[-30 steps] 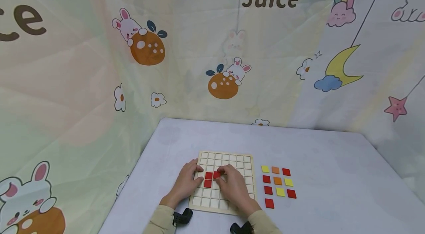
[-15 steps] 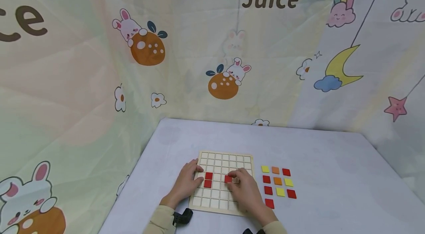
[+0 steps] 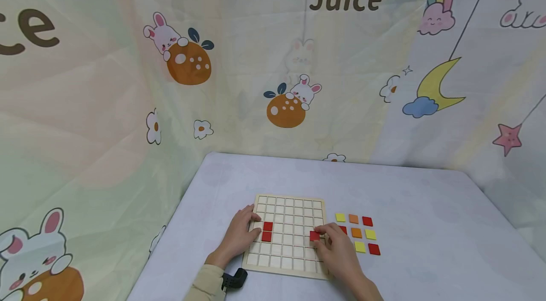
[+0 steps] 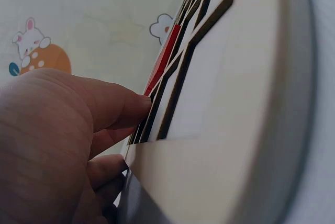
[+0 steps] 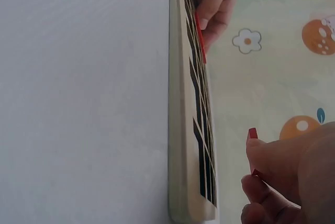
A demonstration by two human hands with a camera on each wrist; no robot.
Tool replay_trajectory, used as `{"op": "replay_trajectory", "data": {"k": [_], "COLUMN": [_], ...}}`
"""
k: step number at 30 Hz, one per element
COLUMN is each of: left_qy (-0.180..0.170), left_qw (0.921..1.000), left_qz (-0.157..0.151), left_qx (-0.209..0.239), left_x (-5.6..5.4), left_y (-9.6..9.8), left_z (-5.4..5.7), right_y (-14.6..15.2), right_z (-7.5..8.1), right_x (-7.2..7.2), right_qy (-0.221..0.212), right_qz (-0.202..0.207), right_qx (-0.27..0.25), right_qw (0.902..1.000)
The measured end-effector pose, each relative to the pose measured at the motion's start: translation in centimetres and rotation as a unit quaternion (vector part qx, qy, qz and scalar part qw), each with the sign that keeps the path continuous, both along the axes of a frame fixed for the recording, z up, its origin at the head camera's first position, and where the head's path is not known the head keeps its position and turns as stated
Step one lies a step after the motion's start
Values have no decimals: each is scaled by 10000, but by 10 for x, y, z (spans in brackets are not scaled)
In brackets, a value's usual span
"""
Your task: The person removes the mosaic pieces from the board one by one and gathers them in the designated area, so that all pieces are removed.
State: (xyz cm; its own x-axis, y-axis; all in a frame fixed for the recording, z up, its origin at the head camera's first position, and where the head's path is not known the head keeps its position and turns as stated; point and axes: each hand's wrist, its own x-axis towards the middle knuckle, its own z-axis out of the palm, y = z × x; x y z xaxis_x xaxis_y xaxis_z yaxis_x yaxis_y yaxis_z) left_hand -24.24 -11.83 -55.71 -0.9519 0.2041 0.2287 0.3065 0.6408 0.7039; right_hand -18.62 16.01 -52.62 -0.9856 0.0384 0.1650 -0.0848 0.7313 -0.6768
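Note:
On the white cloth lies a pale wooden grid board (image 3: 286, 260), with two red square tiles (image 3: 267, 236) one above the other in its left part. My left hand (image 3: 237, 232) rests on the board's left edge, thumb and index fingertips on its top beside these tiles. At the board's right side, my right hand (image 3: 339, 251) pinches another red square tile (image 3: 314, 236) between thumb and index finger. The right wrist view shows this pinched tile (image 5: 253, 134) nearly edge-on, raised off the board. In the left wrist view the left hand (image 4: 63, 135) touches the grid.
To the right of the board, loose tiles stand in rows: yellow tiles (image 3: 360, 247), orange tiles (image 3: 356, 232) and red tiles (image 3: 374, 249). My right hand covers part of that group. A patterned curtain (image 3: 239, 54) hangs behind the table.
My right hand has moved right across the board, carrying the red tile away from beside the two red tiles to the board's right side. The left hand has stayed in place.

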Motion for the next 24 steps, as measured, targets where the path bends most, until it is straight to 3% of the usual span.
{"op": "replay_trajectory", "data": {"k": [17,24], "left_qy": [-6,-132], "left_qw": [10000,9999], "left_qz": [-10,63], "left_qx": [63,22], "left_x": [1,0], "left_y": [-1,-1], "left_z": [-1,-2], "right_y": [24,38], "right_z": [2,1], "right_x": [11,16], "right_qy": [-74,133], "right_qz": [-441,-572], "right_qx": [-252,28], "right_qw": [9987,9983]}}
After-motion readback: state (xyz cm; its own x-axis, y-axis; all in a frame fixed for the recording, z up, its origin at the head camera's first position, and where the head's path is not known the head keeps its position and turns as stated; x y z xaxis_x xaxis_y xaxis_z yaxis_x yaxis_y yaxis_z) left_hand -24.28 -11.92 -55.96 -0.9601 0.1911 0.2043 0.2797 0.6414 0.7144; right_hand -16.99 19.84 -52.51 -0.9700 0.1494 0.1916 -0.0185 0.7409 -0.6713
